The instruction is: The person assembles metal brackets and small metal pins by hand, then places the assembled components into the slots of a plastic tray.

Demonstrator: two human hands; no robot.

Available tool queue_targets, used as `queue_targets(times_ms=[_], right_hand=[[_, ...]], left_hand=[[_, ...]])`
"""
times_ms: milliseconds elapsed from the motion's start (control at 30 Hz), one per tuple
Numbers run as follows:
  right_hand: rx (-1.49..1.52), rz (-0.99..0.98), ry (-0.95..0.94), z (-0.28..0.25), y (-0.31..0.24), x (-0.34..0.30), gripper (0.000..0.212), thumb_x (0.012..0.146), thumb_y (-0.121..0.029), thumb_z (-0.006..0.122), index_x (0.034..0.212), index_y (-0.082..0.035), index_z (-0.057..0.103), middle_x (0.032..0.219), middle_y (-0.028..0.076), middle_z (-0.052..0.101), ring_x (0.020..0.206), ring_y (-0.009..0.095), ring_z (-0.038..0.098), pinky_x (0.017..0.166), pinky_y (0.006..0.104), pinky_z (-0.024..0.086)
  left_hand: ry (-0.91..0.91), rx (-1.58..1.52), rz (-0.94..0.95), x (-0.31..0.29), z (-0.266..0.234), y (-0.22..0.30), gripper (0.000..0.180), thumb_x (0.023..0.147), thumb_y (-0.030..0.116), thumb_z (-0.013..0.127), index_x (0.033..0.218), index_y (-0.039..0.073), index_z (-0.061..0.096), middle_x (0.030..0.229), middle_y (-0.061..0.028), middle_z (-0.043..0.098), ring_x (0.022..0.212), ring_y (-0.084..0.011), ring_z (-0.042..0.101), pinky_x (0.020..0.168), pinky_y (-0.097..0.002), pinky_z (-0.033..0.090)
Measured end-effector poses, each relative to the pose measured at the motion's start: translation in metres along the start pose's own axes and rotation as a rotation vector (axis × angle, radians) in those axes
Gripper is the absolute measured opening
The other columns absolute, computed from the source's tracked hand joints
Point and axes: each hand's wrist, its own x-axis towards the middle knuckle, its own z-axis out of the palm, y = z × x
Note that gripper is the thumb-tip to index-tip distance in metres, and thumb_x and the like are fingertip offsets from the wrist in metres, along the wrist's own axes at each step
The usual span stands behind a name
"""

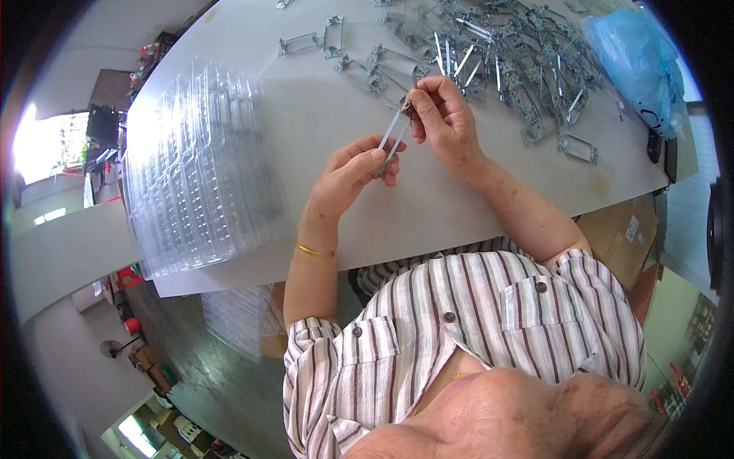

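Observation:
Both my hands meet over the white table, holding one small metal frame [392,136] with two thin parallel bars and a bracket at each end. My left hand [353,170] pinches its lower end between thumb and fingers. At the upper end, my right hand [446,126] is closed with thumb and forefinger together on the bracket. What else the right fingertips may hold is too small to make out. Just beyond my hands lies a heap of similar grey metal frames [535,65], with a few loose metal frames [298,43] to its left.
Stacked clear plastic trays [206,168] cover the table's left side. A blue plastic bag [638,65] sits at the far right edge. A cardboard box [623,237] stands below the table on the right; more clear trays [235,317] are below on the left.

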Motion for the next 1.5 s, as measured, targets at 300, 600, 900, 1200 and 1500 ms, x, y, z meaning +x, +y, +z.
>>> queue_targets(times_ms=[300, 600, 900, 1200, 1500], right_hand=[[-0.144, 0.034, -0.098, 0.005, 0.000, -0.008, 0.010, 0.102, -0.014, 0.057, 0.105, -0.006, 0.053, 0.079, 0.000, 0.057, 0.062, 0.006, 0.054, 0.053, 0.0219, 0.045], [-0.288, -0.039, -0.107, 0.005, -0.008, -0.008, 0.010, 0.097, -0.009, 0.064, 0.102, -0.005, 0.057, 0.084, 0.000, 0.062, 0.071, 0.005, 0.058, 0.061, 0.0212, 0.048], [-0.310, -0.018, -0.156, 0.009, -0.018, -0.012, 0.009, 0.095, -0.006, 0.065, 0.101, -0.004, 0.060, 0.087, 0.001, 0.065, 0.074, 0.004, 0.060, 0.064, 0.0205, 0.050], [-0.338, 0.077, -0.204, 0.009, -0.020, -0.011, 0.013, 0.098, -0.013, 0.062, 0.106, -0.002, 0.060, 0.077, 0.000, 0.062, 0.066, 0.004, 0.056, 0.057, 0.0215, 0.044], [-0.212, 0.203, -0.236, 0.007, -0.029, -0.011, 0.016, 0.100, -0.011, 0.058, 0.112, -0.001, 0.057, 0.072, 0.000, 0.060, 0.064, 0.005, 0.056, 0.056, 0.0202, 0.043]], left_hand=[[0.071, 0.006, 0.009, 0.013, 0.001, -0.010, 0.048, 0.105, 0.040, 0.044, 0.112, -0.004, 0.063, 0.080, -0.0040, 0.060, 0.068, -0.0116, 0.054, 0.063, -0.0252, 0.043], [0.126, -0.114, 0.046, 0.011, -0.009, -0.011, 0.052, 0.106, 0.042, 0.040, 0.109, -0.005, 0.062, 0.073, -0.0003, 0.052, 0.056, -0.0071, 0.040, 0.049, -0.0217, 0.032], [0.188, -0.107, 0.097, 0.010, -0.007, -0.011, 0.038, 0.105, 0.033, 0.049, 0.106, -0.001, 0.065, 0.070, 0.0034, 0.050, 0.054, -0.0032, 0.037, 0.050, -0.0182, 0.028], [0.310, 0.162, 0.250, 0.006, -0.011, -0.013, 0.024, 0.100, 0.023, 0.060, 0.107, 0.001, 0.067, 0.076, 0.0055, 0.056, 0.065, -0.0025, 0.045, 0.058, -0.0178, 0.036], [0.247, -0.007, 0.207, 0.006, -0.013, -0.010, 0.027, 0.101, 0.024, 0.059, 0.107, -0.001, 0.067, 0.073, 0.0053, 0.054, 0.063, -0.0019, 0.042, 0.053, -0.0182, 0.031]])
